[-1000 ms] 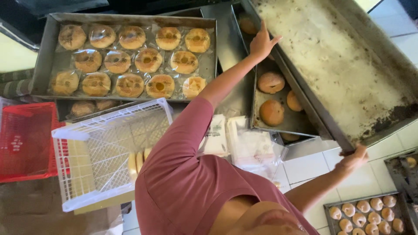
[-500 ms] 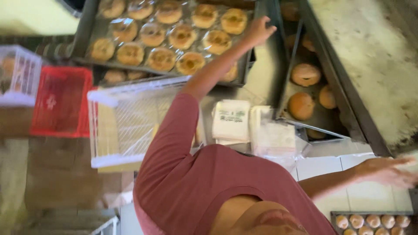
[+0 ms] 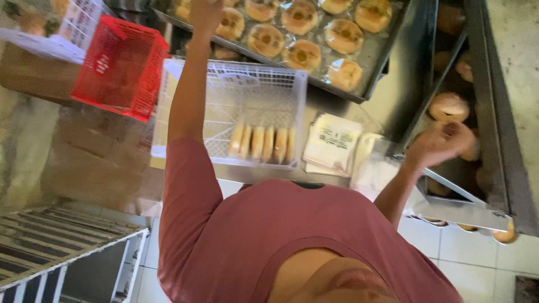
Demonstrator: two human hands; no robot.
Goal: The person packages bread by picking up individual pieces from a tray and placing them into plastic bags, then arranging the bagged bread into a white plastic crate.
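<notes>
My left hand (image 3: pixel 205 12) is raised to the near edge of a metal tray (image 3: pixel 375 59) lined with plastic and filled with several round browned buns (image 3: pixel 303 56). Its fingers are cut off by the top of the view. My right hand (image 3: pixel 441 143) reaches into the rack at the right. Its fingers curl around what looks like a bun, just below another bun (image 3: pixel 449 105) lying on a lower tray (image 3: pixel 461 206). My maroon shirt fills the bottom of the view.
A white plastic crate (image 3: pixel 241 92) holding a row of pale buns (image 3: pixel 261 143) sits below the tray. A red basket (image 3: pixel 120 67) stands left of it, with flat white packets (image 3: pixel 334 143) at the right. A large crusted baking tray (image 3: pixel 514 84) leans at far right. Wire shelving (image 3: pixel 56 247) is at lower left.
The view has swung left and down. My left arm now reaches straight up to the bun tray. My right hand has lifted from low at the right into the rack of buns.
</notes>
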